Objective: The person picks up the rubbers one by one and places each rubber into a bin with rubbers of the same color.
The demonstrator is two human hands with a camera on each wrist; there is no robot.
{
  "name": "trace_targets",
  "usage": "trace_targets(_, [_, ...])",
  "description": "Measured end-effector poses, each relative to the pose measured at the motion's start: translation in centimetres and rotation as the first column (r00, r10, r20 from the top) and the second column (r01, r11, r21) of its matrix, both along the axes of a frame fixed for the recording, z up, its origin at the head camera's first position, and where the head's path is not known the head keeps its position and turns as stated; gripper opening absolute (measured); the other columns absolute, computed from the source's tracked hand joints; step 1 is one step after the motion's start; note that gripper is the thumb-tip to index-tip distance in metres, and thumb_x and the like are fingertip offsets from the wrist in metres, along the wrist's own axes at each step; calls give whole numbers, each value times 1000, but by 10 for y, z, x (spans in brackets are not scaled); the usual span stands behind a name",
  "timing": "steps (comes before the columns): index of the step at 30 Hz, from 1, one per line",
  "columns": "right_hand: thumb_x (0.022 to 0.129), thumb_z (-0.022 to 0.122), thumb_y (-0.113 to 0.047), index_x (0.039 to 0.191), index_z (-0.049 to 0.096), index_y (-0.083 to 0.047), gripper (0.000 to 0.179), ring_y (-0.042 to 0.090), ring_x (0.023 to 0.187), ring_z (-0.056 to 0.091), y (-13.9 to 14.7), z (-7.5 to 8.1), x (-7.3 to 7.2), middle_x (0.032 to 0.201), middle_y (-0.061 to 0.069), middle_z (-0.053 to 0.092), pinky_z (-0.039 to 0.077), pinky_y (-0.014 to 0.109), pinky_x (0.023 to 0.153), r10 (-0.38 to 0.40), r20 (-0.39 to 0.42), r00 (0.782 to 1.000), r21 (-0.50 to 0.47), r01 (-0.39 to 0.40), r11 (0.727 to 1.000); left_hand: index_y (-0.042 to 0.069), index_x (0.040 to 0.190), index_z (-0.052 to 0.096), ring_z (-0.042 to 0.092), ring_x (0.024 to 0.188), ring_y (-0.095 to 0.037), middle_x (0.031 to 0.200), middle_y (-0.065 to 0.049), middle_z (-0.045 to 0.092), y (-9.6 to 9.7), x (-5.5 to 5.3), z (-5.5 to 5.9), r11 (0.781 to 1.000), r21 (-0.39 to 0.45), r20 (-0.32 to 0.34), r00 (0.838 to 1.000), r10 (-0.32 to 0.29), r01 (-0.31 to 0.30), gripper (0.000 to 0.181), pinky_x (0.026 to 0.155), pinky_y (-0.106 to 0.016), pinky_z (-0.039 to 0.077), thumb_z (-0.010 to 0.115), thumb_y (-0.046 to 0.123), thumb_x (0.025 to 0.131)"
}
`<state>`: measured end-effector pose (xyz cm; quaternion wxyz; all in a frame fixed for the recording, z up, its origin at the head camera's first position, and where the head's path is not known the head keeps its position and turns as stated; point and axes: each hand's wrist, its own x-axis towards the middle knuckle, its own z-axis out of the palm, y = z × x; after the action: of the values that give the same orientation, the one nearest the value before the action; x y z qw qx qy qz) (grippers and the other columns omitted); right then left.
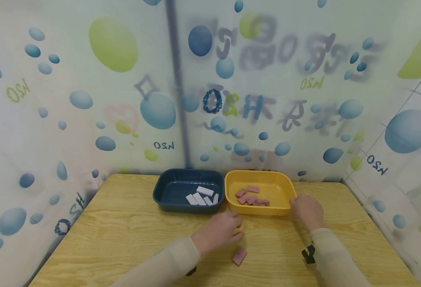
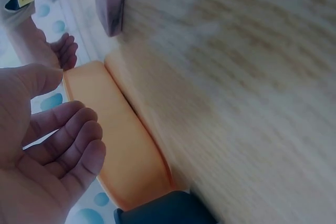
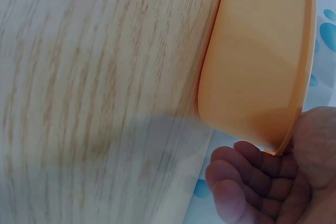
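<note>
My left hand (image 1: 219, 231) is in front of the yellow bin (image 1: 258, 210), its fingers loosely bent with nothing between them. In the left wrist view the thumb stands apart from those fingers (image 2: 79, 135). A small pink rectangular block (image 1: 239, 256) lies on the table just below this hand. My right hand (image 1: 308, 211) is at the yellow bin's right front corner. In the right wrist view the hand (image 3: 262, 182) holds the corner rim between thumb and curled fingers. Several pink blocks (image 1: 252, 199) lie inside the yellow bin.
Left of the yellow bin stands a dark blue bin (image 1: 170, 206) with several white rectangular blocks (image 1: 204, 191) at its right side. Both are near the back edge of the wooden table (image 1: 124, 223). Behind it hangs a curtain (image 1: 124, 99) with blue and green spots.
</note>
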<state>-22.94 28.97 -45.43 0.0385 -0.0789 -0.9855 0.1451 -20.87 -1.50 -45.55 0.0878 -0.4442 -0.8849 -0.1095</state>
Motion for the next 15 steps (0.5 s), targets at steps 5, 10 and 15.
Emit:
trace_targets(5, [101, 47, -14, 60, 50, -7, 41, 20, 56, 44, 0, 1, 0, 60, 5, 46, 39, 32, 49, -3, -9, 1000, -10, 3, 1000, 18, 72, 57, 41, 59, -4, 71, 10, 45, -1, 2, -6, 1000, -20, 77, 997, -12, 13, 28, 52, -17, 32, 72, 27, 93])
trace_targets(10, [101, 47, -13, 61, 51, -7, 41, 20, 56, 44, 0, 1, 1, 60, 5, 45, 40, 32, 49, 18, -14, 1000, 16, -18, 1000, 20, 68, 55, 42, 59, -2, 68, 11, 46, 0, 6, -8, 997, -79, 120, 993, -10, 19, 31, 52, -17, 32, 69, 30, 94])
trace_targets(15, [100, 49, -10, 62, 51, -6, 37, 20, 56, 43, 1, -1, 1, 60, 5, 44, 40, 32, 49, 65, -36, 997, 77, -62, 995, 20, 67, 55, 41, 57, -2, 66, 11, 45, -1, 9, -10, 989, -144, 167, 986, -1, 25, 38, 50, -16, 32, 71, 41, 94])
